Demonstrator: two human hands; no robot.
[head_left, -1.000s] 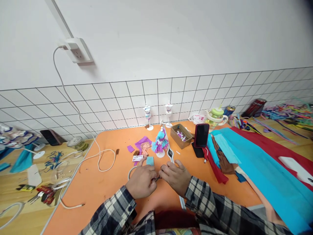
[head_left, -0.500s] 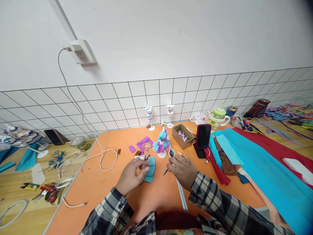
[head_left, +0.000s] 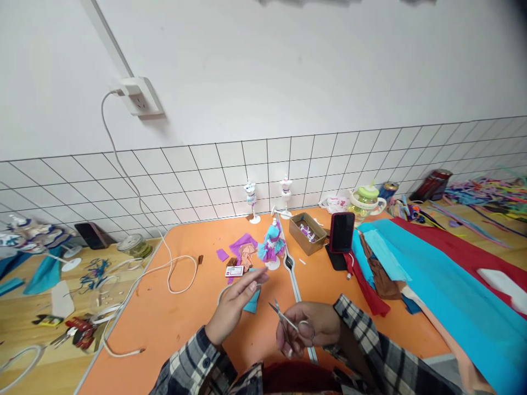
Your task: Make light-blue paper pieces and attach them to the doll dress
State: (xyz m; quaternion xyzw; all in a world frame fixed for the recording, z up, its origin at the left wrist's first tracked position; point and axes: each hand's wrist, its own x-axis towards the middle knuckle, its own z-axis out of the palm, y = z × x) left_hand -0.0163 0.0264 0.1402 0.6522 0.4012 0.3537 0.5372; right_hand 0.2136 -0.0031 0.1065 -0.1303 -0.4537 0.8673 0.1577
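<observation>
My right hand [head_left: 315, 325] holds a pair of small metal scissors [head_left: 284, 317], palm turned partly up. Their blades point up and to the left, slightly parted. My left hand [head_left: 236, 304] hovers with its fingers stretched out and nothing visible in it. Beneath and beside those fingers lies a teal piece of thin sheet material [head_left: 252, 303], partly covered by the hand. Beyond both hands stands a miniature dress form [head_left: 272, 241] in a ruffled turquoise and purple dress.
Scraps [head_left: 247, 253] and a small white card [head_left: 234, 271] lie left of the dress form. Two more white forms stand by the wall. Rightward are a cardboard box [head_left: 307, 233], a propped phone [head_left: 342, 232] and large blue sheets [head_left: 444, 269]. A white cable [head_left: 168, 274] crosses the left side.
My right hand has drawn back toward me and turned over, lifting the scissors up. My left hand's fingers have straightened out above the teal piece.
</observation>
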